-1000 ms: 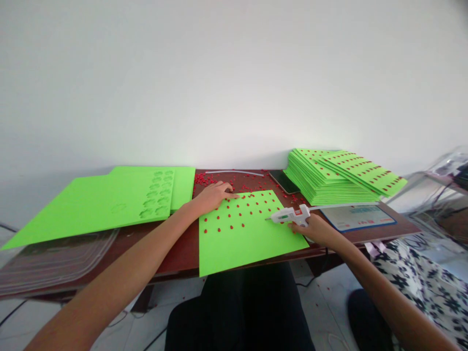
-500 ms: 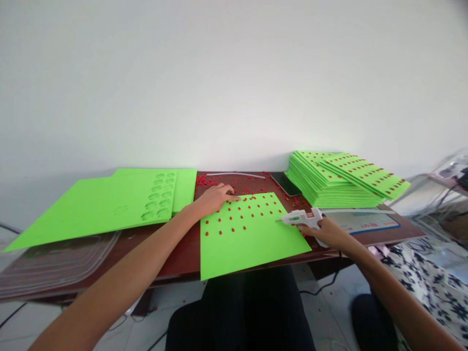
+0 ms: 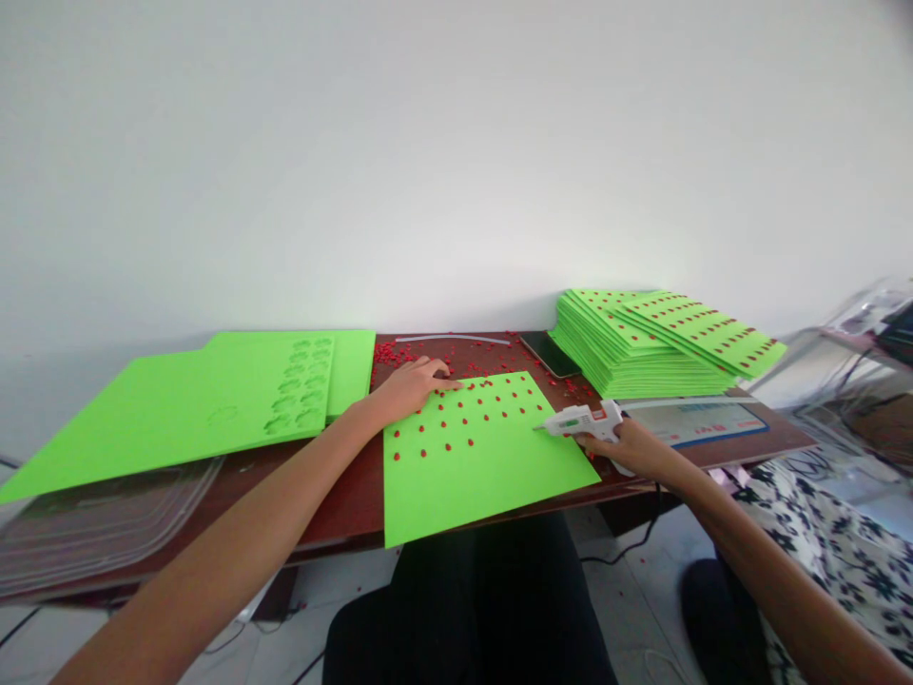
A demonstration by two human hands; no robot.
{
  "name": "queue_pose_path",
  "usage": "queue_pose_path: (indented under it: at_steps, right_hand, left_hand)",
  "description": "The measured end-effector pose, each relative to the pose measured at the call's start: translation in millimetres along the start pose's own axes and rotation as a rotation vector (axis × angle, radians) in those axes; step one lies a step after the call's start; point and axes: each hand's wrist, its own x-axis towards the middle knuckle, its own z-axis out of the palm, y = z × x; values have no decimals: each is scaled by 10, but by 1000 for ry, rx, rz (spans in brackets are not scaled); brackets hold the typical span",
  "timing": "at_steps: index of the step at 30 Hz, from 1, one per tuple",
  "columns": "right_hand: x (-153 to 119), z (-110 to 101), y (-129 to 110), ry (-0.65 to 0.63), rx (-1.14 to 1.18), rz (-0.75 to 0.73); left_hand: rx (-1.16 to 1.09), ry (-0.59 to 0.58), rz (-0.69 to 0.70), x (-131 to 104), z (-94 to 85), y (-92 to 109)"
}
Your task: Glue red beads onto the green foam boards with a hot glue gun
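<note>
A bright green sheet (image 3: 485,485) lies at the table's front edge, turned at an angle. Rows of small red pieces (image 3: 448,446) cover its far half; its near part is bare green. My left hand (image 3: 417,384) rests on the sheet's far left edge, thumb stretched out and apart from the bent fingers. Nothing shows in it, though its underside is hidden. A few red bits lie close to its thumb. In my right hand (image 3: 628,447) is a white hot glue gun (image 3: 581,421), its nozzle pointing left just over the sheet, right of the rows.
Loose red pieces (image 3: 389,354) are scattered behind the sheet, near a clear glue stick (image 3: 453,337) and a phone (image 3: 549,355). A stack of dotted green sheets (image 3: 634,366) stands right. Large green boards (image 3: 171,400) lie left. Patterned fabric (image 3: 820,542) shows at lower right.
The whole view has shifted slightly, so the scene sits a little further left. Both hands keep nearly the same place over the sheet, and the glue gun stays in my right hand.
</note>
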Motion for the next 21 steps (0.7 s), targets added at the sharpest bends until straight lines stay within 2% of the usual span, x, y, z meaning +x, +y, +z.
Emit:
queue_pose_path:
  at_steps: [4,15,21]
  right_hand:
    - [6,-7,-19,-59,-20,-1]
    - [-1,-17,-104,-67,-43,-42]
    - [-9,-26,-135,-63,-26,-5]
  left_hand:
    - [-14,7,-1,-3,-7,11]
    - [-10,-1,-10,4,-18,21]
    - [-9,4,-7,-1,-34,30]
